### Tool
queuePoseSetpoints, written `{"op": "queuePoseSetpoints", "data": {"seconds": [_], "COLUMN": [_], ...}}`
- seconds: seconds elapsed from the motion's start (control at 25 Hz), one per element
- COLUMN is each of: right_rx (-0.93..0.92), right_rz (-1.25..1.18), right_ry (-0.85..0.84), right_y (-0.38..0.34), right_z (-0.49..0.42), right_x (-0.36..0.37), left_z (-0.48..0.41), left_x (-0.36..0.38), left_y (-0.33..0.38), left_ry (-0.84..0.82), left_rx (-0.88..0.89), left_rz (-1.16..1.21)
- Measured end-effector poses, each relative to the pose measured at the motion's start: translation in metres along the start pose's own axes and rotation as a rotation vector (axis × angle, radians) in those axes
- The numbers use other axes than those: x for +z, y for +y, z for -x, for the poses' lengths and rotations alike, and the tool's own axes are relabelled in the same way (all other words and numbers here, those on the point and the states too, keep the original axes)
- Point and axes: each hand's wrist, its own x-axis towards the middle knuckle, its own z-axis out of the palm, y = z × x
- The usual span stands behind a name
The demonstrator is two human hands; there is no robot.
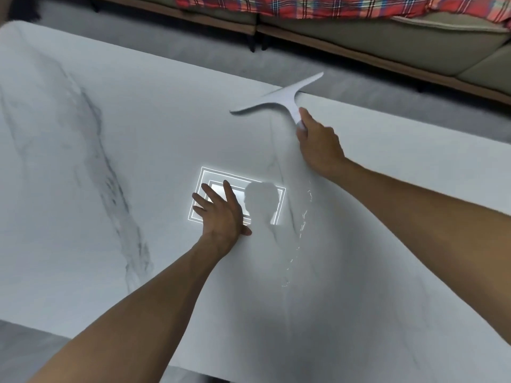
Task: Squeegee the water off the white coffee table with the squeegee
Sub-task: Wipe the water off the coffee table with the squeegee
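Since your right hand (318,145) is wrapped round the handle of the squeegee (279,99) with the blade sitting right at the tabletop's (83,189) far edge, one end hanging past it, I'd guess any push further dumps water on the floor (166,48). That thin water trail (302,217) running toward the near edge could easily get missed too. Your left hand (221,214) lies flat mid-tabletop, fingers spread, holding nothing. Count: one squeegee, one water trail, two hands.

Got the squeegee (279,99) at the tabletop's (138,120) far edge, right hand (318,142) on its handle, water trail (302,217) nearer, left hand (221,214) left of that, sofa (387,42) behind.
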Motion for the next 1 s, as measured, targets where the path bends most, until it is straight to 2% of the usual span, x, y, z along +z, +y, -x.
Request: {"op": "queuePoseSetpoints", "data": {"seconds": [0.16, 0.4, 0.52, 0.64, 0.84, 0.92, 1.0], "right_rx": [-0.116, -0.038, -0.063, -0.129, -0.157, -0.215, -0.265], "right_rz": [0.123, 0.378, 0.305, 0.152, 0.117, 0.144, 0.179], "right_ry": [-0.055, -0.288, -0.174, -0.024, -0.051, -0.084, -0.086], "right_y": [0.053, 0.119, 0.099, 0.036, -0.062, -0.061, -0.029], "right_z": [0.069, 0.174, 0.14, 0.055, -0.035, -0.031, -0.006], "right_x": [-0.014, -0.068, -0.081, -0.058, 0.004, 0.014, 0.008], "left_z": [-0.003, -0.002, -0.001, -0.001, 0.001, 0.001, 0.001], "left_x": [0.002, 0.001, -0.002, -0.003, -0.006, -0.006, -0.006], "left_y": [-0.001, 0.002, 0.001, 0.001, -0.001, -0.003, -0.003], "left_ry": [-0.014, -0.024, -0.039, -0.047, -0.044, -0.044, -0.032], "left_rx": [-0.005, -0.01, -0.011, -0.002, 0.032, 0.029, 0.044], "left_rz": [0.008, 0.051, 0.064, 0.084, 0.079, 0.099, 0.068]}}
